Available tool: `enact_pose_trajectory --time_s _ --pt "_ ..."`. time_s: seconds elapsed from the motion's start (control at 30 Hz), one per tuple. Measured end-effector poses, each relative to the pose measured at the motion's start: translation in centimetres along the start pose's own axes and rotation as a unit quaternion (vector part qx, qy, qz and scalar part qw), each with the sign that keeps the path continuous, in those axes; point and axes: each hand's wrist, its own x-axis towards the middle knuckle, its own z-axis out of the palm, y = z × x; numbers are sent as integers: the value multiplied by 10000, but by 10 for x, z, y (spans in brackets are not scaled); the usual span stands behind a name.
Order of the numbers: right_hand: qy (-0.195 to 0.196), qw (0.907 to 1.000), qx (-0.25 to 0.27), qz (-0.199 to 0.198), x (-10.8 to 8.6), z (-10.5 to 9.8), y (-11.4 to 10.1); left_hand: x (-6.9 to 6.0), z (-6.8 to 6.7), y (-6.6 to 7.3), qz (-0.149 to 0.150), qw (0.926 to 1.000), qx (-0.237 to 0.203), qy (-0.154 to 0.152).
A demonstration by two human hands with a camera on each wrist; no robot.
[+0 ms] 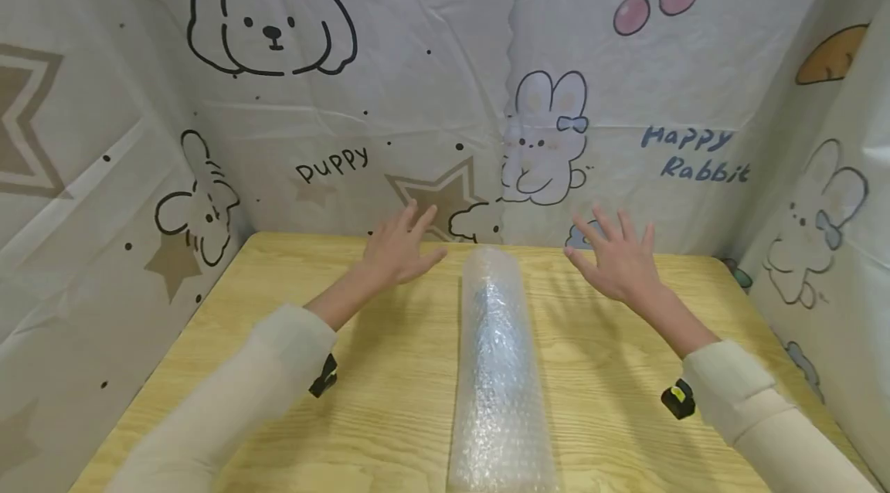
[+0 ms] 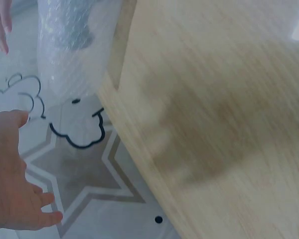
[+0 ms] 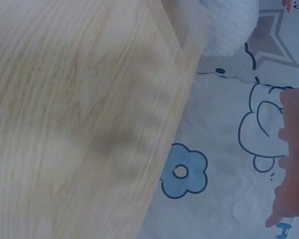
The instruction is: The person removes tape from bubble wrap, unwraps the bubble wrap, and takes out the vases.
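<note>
A long roll of clear bubble wrap [image 1: 497, 385] lies lengthwise on the wooden table, its far end close to the back edge. To its left, my left hand [image 1: 399, 249] hovers above the table with fingers spread, apart from the roll. My right hand [image 1: 619, 257] is raised on the other side, fingers also spread and holding nothing. In the left wrist view the bubble wrap [image 2: 77, 45] shows near the top, beyond the left hand [image 2: 15, 174]. The right wrist view has the roll's end [image 3: 222, 25] at the top and the right hand [image 3: 294, 154] at the right edge.
The light wooden table [image 1: 389, 416] carries the roll. A printed cloth [image 1: 431, 91] with puppy, rabbit and star drawings hangs behind it and along both sides. Small black devices sit below the left cuff [image 1: 323, 377] and the right cuff [image 1: 677, 399].
</note>
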Motion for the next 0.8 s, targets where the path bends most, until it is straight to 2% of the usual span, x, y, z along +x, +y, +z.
enact_pose_trajectory --time_s 0.3,0.4,0.6,0.8 --pt "53 9998 48 -160 -16 1 -6 -16 15 15 523 9979 -326 -177" --pt "-6 9997 156 -186 -20 1 -10 -24 18 21 745 9959 -500 -151" --pt "1 9988 364 -319 -29 2 -22 -38 22 32 1187 9913 -568 -50" --pt "-138 9978 497 -414 -41 3 -35 -50 23 42 1361 9877 -751 -184"
